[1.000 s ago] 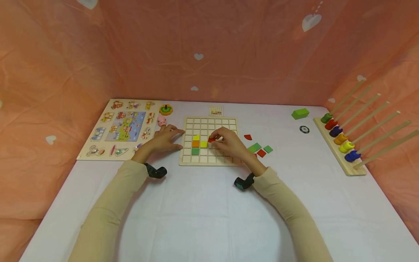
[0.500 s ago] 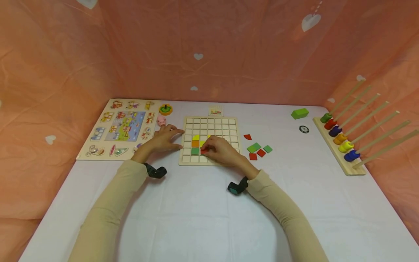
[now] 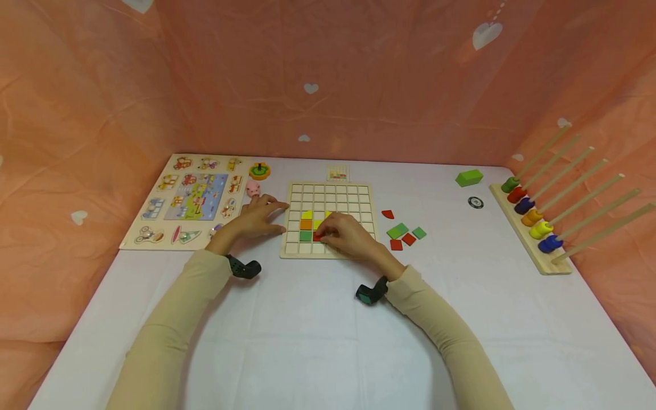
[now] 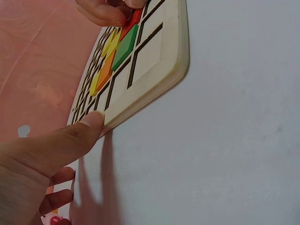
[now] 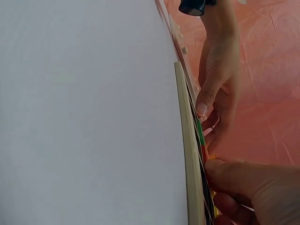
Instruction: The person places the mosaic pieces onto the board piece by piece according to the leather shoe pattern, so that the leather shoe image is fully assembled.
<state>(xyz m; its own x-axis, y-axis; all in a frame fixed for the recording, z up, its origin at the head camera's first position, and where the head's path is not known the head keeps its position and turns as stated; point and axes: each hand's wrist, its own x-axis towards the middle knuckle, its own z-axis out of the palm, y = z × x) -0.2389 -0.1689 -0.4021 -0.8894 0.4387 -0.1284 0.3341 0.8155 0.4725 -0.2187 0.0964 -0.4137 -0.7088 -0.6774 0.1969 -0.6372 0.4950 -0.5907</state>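
Head view: the right hand (image 3: 344, 234) pinches a red tile (image 3: 318, 236) at centre frame, beside the green tile (image 3: 306, 236) on the grid board (image 3: 328, 188); tilted, it could jam on the ridges. Left wrist view: the left hand (image 4: 44, 157) lies flat, its thumb bracing the board's edge; should it slip, the board might shift. Right wrist view: fingertips (image 5: 216, 168) cover the tile

- My right hand (image 3: 344, 234) has carried the red tile (image 3: 318, 236) nearer and left across the grid board (image 3: 365, 192), down beside the green tile (image 3: 306, 236).
- My right wrist has shifted left.
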